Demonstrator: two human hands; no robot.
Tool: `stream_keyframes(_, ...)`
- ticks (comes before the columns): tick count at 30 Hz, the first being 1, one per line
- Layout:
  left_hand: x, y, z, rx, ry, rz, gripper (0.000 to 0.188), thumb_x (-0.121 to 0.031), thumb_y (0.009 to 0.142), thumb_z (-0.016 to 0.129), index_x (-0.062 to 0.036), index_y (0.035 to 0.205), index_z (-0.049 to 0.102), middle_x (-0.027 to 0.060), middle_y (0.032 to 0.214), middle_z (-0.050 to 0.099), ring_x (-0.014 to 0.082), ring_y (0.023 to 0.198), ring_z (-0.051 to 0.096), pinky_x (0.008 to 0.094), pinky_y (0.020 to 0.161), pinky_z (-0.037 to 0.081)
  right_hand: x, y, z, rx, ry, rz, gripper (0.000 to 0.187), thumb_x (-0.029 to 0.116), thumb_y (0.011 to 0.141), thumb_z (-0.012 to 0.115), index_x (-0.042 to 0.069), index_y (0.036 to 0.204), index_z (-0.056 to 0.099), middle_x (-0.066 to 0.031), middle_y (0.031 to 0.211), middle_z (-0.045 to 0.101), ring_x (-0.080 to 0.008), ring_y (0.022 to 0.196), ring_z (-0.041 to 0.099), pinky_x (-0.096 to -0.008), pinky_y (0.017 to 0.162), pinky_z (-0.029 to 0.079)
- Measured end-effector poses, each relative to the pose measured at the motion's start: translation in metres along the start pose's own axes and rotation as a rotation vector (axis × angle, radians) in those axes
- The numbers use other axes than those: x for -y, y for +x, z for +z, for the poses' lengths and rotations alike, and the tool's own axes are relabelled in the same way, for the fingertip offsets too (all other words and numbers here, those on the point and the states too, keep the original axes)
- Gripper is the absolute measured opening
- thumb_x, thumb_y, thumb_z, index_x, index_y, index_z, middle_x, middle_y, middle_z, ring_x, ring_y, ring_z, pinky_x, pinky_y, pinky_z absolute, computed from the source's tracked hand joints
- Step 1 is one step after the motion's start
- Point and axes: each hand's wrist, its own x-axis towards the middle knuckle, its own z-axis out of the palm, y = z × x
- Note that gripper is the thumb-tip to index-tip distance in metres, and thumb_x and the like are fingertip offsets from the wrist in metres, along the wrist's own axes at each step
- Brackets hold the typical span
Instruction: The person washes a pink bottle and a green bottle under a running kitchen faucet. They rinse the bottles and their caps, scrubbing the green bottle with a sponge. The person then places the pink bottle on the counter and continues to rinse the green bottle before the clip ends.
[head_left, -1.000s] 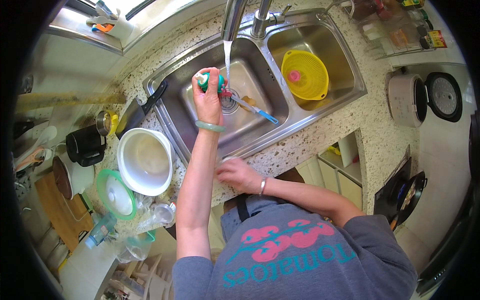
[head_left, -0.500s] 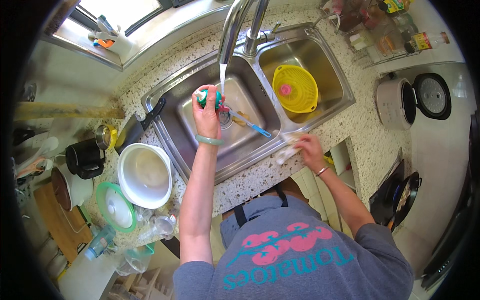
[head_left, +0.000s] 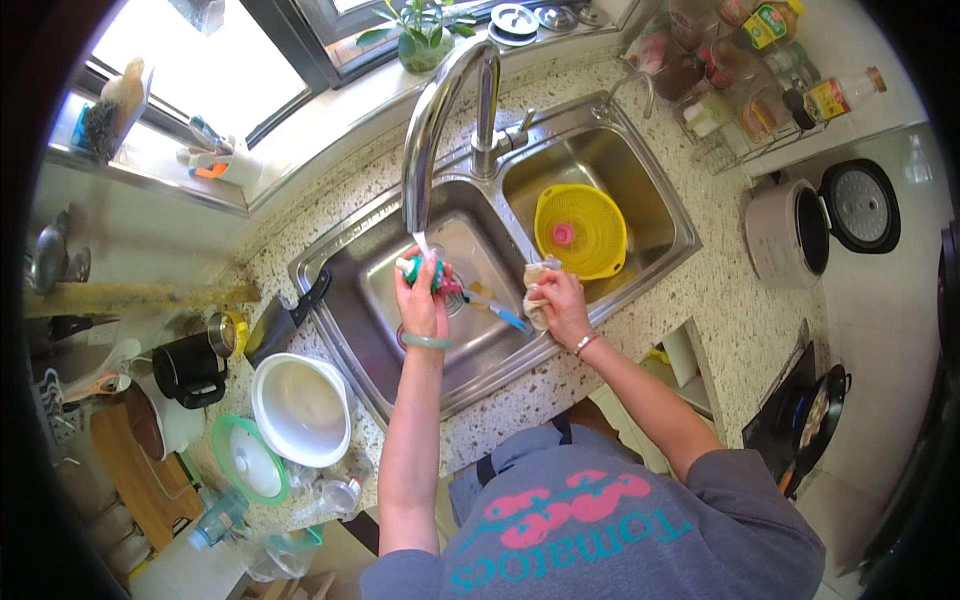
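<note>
My left hand [head_left: 420, 305], palm up with fingers wrapped round it, holds a small green-and-white lid-like piece [head_left: 412, 268] under the tap's [head_left: 414, 190] running water, over the left sink basin [head_left: 375, 310]. Something pink shows beside my fingers. Beyond it a blue-handled thin tool [head_left: 508, 318], perhaps a brush, reaches across the basin; its other end is unclear. At the divider between the basins, my right hand [head_left: 565, 308] grips a crumpled pale cloth [head_left: 538, 290]. Just past that hand, a yellow colander [head_left: 605, 235] with a pink-topped clear thing [head_left: 562, 233] sits in the right basin.
A cleaver [head_left: 275, 328] with a black handle lies at the sink's left edge. Left of the sink stand a white pot [head_left: 300, 455], a green-rimmed lid [head_left: 245, 485] and a black kettle [head_left: 190, 370]. An open rice cooker [head_left: 785, 240] is on the right, bottles behind.
My right hand has moved left and away from me with the cloth, from the counter's front edge to the sink divider. My left hand still holds the green piece; the view has shifted.
</note>
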Motion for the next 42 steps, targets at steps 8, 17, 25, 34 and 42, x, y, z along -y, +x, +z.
stream_keyframes(8,-0.001,0.007,0.019,-0.009,0.081,-0.093,0.031,-0.019,0.091,0.064,-0.0109,0.117,0.049,0.0046,0.092,0.061,0.0174,0.067,0.063,0.0294,0.054,0.055,-0.019,0.144,0.052,-0.141,0.097,0.009,0.021,-0.004,0.07,0.058,0.011,0.082,0.067,-0.0083,0.102,0.054,-0.0314,0.097,0.049,-0.0408,0.087,0.041)
stream_keyframes(17,0.003,0.02,0.012,-0.185,-0.092,-0.273,0.045,-0.055,0.094,0.046,-0.0112,0.099,0.053,0.0071,0.079,0.057,0.0117,0.05,0.042,0.0235,0.041,0.033,-0.07,0.205,-0.015,-0.576,0.411,0.296,0.024,-0.006,0.076,0.061,0.006,0.096,0.068,-0.0096,0.106,0.058,-0.0246,0.107,0.054,-0.0331,0.098,0.042)
stream_keyframes(25,0.011,0.018,0.016,-0.2,-0.216,-0.384,0.046,-0.055,0.097,0.04,-0.0138,0.109,0.056,0.0094,0.088,0.061,0.0177,0.063,0.052,0.0306,0.055,0.044,-0.119,0.253,0.023,-0.433,-0.389,0.217,0.049,0.013,0.083,0.063,-0.006,0.126,0.048,-0.019,0.142,0.04,-0.0398,0.129,0.037,-0.0442,0.108,0.031)
stream_keyframes(34,0.018,0.022,0.006,-0.168,-0.124,-0.4,0.026,-0.039,0.096,0.053,-0.015,0.106,0.054,0.0051,0.091,0.061,0.0172,0.068,0.058,0.0316,0.055,0.05,-0.031,0.189,0.054,-0.327,0.014,-0.017,0.029,-0.004,0.079,0.052,-0.002,0.107,0.06,-0.0165,0.109,0.059,-0.0341,0.11,0.052,-0.0411,0.098,0.042)
stream_keyframes(42,0.016,0.018,0.004,-0.188,-0.158,-0.497,0.037,-0.057,0.092,0.05,-0.0204,0.096,0.054,0.0032,0.082,0.06,0.0155,0.06,0.055,0.0276,0.049,0.045,0.048,0.178,0.035,-0.114,0.226,-0.312,0.023,-0.001,0.078,0.055,0.002,0.099,0.064,-0.0092,0.104,0.063,-0.0291,0.107,0.055,-0.0366,0.094,0.046)
